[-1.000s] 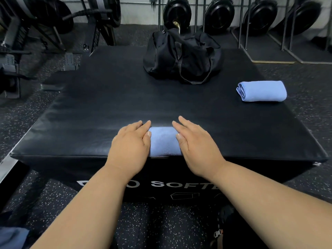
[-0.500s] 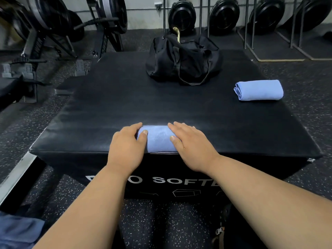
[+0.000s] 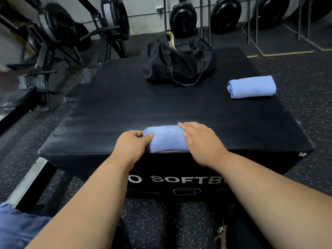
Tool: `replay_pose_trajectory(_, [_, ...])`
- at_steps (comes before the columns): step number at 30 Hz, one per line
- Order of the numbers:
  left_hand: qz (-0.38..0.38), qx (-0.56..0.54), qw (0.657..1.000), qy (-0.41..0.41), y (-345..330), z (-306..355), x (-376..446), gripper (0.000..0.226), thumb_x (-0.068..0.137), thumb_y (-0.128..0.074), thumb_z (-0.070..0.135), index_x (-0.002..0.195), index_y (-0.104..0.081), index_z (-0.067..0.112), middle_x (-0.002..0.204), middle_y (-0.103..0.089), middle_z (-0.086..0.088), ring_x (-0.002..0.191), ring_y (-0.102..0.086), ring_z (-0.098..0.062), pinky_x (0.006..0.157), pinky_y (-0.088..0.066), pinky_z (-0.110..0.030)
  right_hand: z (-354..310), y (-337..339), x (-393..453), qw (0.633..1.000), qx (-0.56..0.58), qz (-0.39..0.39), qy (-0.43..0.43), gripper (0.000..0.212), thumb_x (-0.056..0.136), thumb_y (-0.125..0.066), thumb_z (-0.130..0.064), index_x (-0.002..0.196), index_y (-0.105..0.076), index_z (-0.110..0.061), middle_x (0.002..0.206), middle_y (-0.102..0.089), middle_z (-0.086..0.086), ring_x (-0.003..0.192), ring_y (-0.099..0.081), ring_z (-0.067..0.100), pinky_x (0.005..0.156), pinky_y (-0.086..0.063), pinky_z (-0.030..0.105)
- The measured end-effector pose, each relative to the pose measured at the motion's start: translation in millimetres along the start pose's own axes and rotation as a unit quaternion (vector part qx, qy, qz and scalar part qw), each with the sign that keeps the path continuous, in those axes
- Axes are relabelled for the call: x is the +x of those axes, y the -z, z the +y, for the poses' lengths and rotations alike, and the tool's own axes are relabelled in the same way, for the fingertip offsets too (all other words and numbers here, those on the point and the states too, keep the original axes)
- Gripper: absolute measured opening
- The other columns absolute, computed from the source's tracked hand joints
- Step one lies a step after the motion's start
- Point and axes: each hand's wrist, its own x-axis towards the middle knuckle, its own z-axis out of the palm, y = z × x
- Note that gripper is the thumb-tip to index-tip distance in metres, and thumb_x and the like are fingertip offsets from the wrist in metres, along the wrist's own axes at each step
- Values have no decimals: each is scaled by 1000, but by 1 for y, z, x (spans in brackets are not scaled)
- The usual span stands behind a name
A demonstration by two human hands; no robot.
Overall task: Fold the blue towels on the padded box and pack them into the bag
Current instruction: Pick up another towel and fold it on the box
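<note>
Both hands now sit a bit farther up on the near towel (image 3: 167, 138) than a moment ago, and more of its left end shows. The big black padded box (image 3: 115, 112) fills the middle. Rowing machines (image 3: 59, 33) stand on the floor at 10 o'clock. The black bag (image 3: 179, 63) sits on the box at 12 o'clock, with nothing between it and the near towel. A second folded blue towel (image 3: 252, 87) lies at 2 o'clock, well apart from the bag, its long side running left to right. The near towel lies at the box's front edge at 6 o'clock, long side also left to right. The left hand (image 3: 130, 146) grips its left end, thumb on top. The right hand (image 3: 201, 141) lies flat on its right end with loose fingers, not clenched.
</note>
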Motion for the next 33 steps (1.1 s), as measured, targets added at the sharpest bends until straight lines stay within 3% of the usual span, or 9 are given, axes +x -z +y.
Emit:
replay_pose_trajectory(5, [-30,-42,999,12,-49,26,3,17,81,-77,44,91,-83,32,94,-82,5,97,-78,-27,97,-61,-50,37,24,-10,997,-23,41,-66,47,113,-35,-26,159,-44,-23,161,-46,6,136,-49,33,113,-39,45])
replay_pose_trajectory(9, [-57,-93,994,14,-100,56,9,17,75,-72,32,85,-82,23,103,-78,-19,88,-75,-34,100,-57,-61,74,42,-19,986,-47,104,-119,46,110,-41,-20,154,-51,-19,160,-47,11,132,-52,37,109,-43,48])
replay_pose_trajectory(13, [-68,-98,993,-3,-151,82,15,14,82,-69,18,88,-81,14,100,-79,-16,94,-78,-36,92,-62,-56,105,51,-25,976,-70,167,-122,45,101,-50,-10,146,-58,-12,151,-54,17,129,-54,41,108,-45,55])
replay_pose_trajectory(20, [-84,-82,993,-28,-220,119,37,25,75,-72,25,89,-73,4,87,-77,-7,78,-72,-29,93,-60,-61,133,68,-32,968,-100,151,-171,58,103,-49,-30,159,-39,-17,170,-27,15,157,-20,37,126,-16,57])
replay_pose_trajectory(22, [-79,-85,993,-35,-235,129,42,10,82,-73,21,77,-75,13,87,-80,-7,88,-77,-34,90,-63,-56,142,73,-32,965,-83,157,-191,66,102,-52,-31,163,-31,-18,173,-17,14,160,-10,36,128,-9,55])
replay_pose_trajectory(26, [-66,-87,994,-29,-263,137,60,36,87,-70,16,54,-57,21,64,-57,1,69,-57,-23,85,-63,-52,159,75,-30,967,-57,152,-197,73,102,-52,-31,167,-22,-20,175,-10,12,162,-4,34,129,-4,52])
replay_pose_trajectory(29, [-45,-117,992,-32,-278,142,70,19,83,-76,22,80,-57,24,80,-61,3,76,-60,-23,81,-62,-41,170,76,-27,965,-61,156,-200,74,101,-53,-36,167,-21,-21,175,-11,13,162,-5,36,129,-5,54])
replay_pose_trajectory(31, [-29,-133,991,-13,-286,143,77,37,74,-81,32,102,-57,26,105,-69,-3,94,-71,-26,88,-63,-43,176,79,-26,963,-68,159,-208,77,100,-54,-40,167,-21,-22,175,-10,13,162,-5,37,129,-5,54])
replay_pose_trajectory(33, [-24,-121,992,-12,-291,145,81,45,67,-80,39,103,-55,27,107,-69,-6,96,-71,-28,89,-63,-49,181,81,-26,963,-65,153,-210,80,99,-54,-42,168,-19,-22,176,-8,13,162,-3,36,130,-4,54])
